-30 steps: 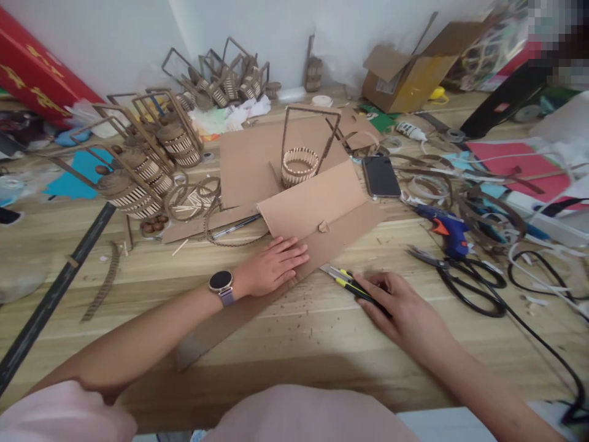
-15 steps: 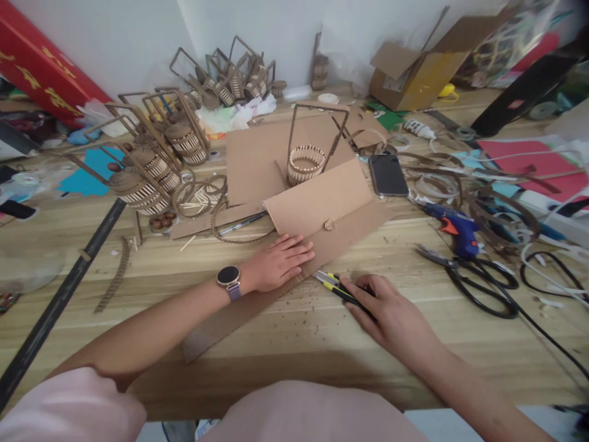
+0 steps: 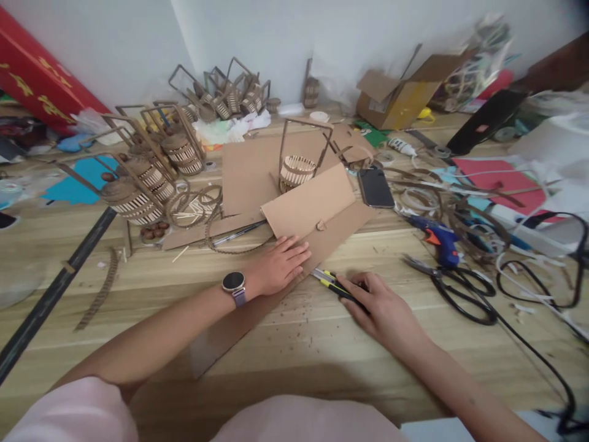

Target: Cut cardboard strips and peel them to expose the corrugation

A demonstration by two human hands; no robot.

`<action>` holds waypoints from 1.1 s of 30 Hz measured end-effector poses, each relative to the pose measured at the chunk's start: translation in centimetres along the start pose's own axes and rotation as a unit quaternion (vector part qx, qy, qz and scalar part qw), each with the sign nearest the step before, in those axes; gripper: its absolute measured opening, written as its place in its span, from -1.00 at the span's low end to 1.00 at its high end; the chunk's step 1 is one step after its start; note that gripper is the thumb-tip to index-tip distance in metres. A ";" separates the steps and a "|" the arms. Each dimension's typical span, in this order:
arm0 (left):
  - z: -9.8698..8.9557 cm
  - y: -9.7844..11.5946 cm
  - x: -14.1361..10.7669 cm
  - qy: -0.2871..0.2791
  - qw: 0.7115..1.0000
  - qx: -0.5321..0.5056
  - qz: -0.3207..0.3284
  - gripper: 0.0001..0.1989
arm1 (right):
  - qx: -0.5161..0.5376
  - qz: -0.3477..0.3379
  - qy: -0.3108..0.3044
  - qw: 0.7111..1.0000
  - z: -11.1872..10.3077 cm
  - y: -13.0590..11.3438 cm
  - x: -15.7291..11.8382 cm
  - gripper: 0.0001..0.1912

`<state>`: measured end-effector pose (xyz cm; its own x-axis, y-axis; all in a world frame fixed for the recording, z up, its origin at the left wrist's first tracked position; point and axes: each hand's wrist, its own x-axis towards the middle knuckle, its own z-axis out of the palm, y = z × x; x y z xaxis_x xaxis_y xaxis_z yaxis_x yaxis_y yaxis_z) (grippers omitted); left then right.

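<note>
Left: lidded baskets point(image 3: 131, 199), apparently assembled. Left hand point(image 3: 278, 267): grip spread flat, holding down cardboard point(image 3: 343, 227) on the surface point(image 3: 285, 362). Utility knife point(image 3: 329, 281): blade at the cardboard's near edge; no parted cut visible, work judged incomplete. Right hand point(image 3: 384, 307): grip closed around the knife.

Cutter point(image 3: 330, 282) in right hand point(image 3: 384, 307)

Single head-worn view, facing forward and down from above the bench's near edge point(image 3: 151, 405); both hands close, back wall point(image 3: 276, 43) farther off.
</note>
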<state>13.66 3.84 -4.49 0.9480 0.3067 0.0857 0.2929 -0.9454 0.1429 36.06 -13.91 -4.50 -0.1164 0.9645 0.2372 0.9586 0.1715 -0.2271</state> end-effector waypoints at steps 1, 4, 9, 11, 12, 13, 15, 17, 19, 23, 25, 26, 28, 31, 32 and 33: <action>-0.1 0.0 0.0 0.002 1.000 0.003 -0.001 -0.48 | 0.003 0.000 -0.001 1.000 0.0 0.2 0.0 -0.56; -0.6 -0.4 -1.5 -0.008 1.000 0.006 0.011 -0.46 | 0.010 -0.002 0.001 1.000 0.0 0.7 0.1 -0.56; -1.2 -1.3 -6.4 -0.076 0.997 -0.005 0.011 -0.41 | 0.020 -0.006 0.008 1.000 0.3 0.9 0.2 -0.56; -1.1 -1.3 -7.4 -0.084 0.996 -0.012 -0.001 -0.41 | 0.020 -0.008 0.012 1.000 0.3 0.8 0.2 -0.56; -1.0 -1.3 -7.6 -0.085 0.996 -0.014 -0.006 -0.41 | 0.019 -0.009 0.014 1.000 0.2 0.7 0.1 -0.56; -0.9 -1.3 -7.6 -0.085 0.996 -0.015 -0.009 -0.41 | 0.017 -0.010 0.014 1.000 0.1 0.6 0.0 -0.57; -0.8 -1.2 -7.5 -0.084 0.996 -0.019 -0.007 -0.42 | 0.014 -0.013 0.012 1.000 -0.1 0.4 -0.3 -0.57; -0.8 -1.1 -7.2 -0.084 0.996 -0.022 0.000 -0.43 | 0.010 -0.013 0.008 1.000 -0.3 0.2 -0.6 -0.57; -0.8 -1.1 -7.1 -0.084 0.996 -0.024 0.002 -0.43 | 0.007 -0.011 0.009 1.000 -0.3 0.0 -0.7 -0.58; -0.9 -1.0 -7.2 -0.082 0.996 -0.021 -0.004 -0.43 | 0.011 -0.005 0.012 1.000 -0.3 -0.2 -1.0 -0.56; -0.9 -1.0 -7.3 -0.081 0.996 -0.020 -0.006 -0.43 | 0.018 -0.005 0.009 1.000 -0.4 -0.2 -1.1 -0.56; -0.8 -1.0 -7.3 -0.081 0.997 -0.020 -0.007 -0.43 | 0.021 -0.005 0.008 1.000 -0.4 -0.2 -1.2 -0.56; -0.8 -1.0 -7.3 -0.080 0.997 -0.018 -0.009 -0.44 | 0.026 -0.005 0.003 1.000 -0.5 -0.3 -1.1 -0.57; -0.8 -0.9 -7.2 -0.084 0.996 -0.019 -0.014 -0.43 | 0.037 -0.008 -0.002 0.999 -0.5 -0.7 -1.0 -0.58; -0.9 -0.9 -7.2 -0.086 0.996 -0.020 -0.014 -0.43 | 0.043 -0.010 -0.003 0.999 -0.4 -0.8 -1.0 -0.58; -0.9 -0.9 -7.2 -0.088 0.996 -0.021 -0.015 -0.43 | 0.049 -0.013 -0.004 0.999 -0.4 -1.1 -1.1 -0.58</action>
<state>6.48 2.55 -4.30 0.9473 0.3067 -0.0921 0.3189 -0.9299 0.1834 35.28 -15.20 -4.12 -0.1426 0.9612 0.2362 0.9254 0.2141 -0.3126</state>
